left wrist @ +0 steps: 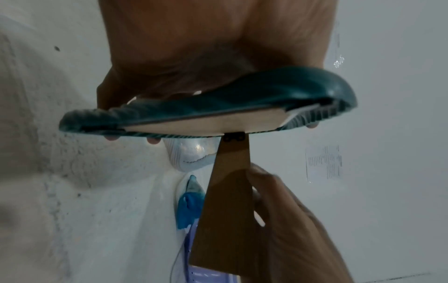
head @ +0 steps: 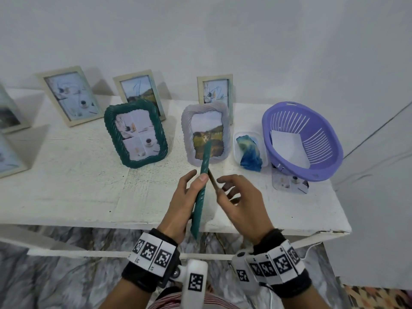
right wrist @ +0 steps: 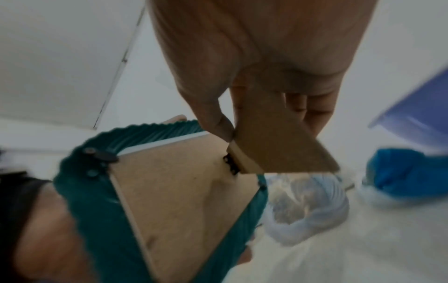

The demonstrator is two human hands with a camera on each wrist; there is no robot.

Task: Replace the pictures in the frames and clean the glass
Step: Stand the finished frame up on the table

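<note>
A dark green ribbed picture frame [head: 201, 188] [left wrist: 218, 103] [right wrist: 92, 201] is held edge-on above the table's front edge, gripped by my left hand [head: 189, 195] with thumb on top. Its brown back board [right wrist: 181, 191] faces right. My right hand [head: 231, 197] pinches the brown hinged stand flap [head: 213, 180] [left wrist: 227, 201] [right wrist: 274, 145] swung out from the back board. A small black turn clip [right wrist: 101, 155] sits at the board's corner. The frame's front is hidden.
On the white table [head: 78, 186] stand a green frame [head: 136, 133], a lilac frame [head: 206, 132] and several pale frames behind. A clear tub with a blue cloth [head: 249, 152], a purple basket [head: 303, 141] holding paper, and a loose photo [head: 289, 184] sit right.
</note>
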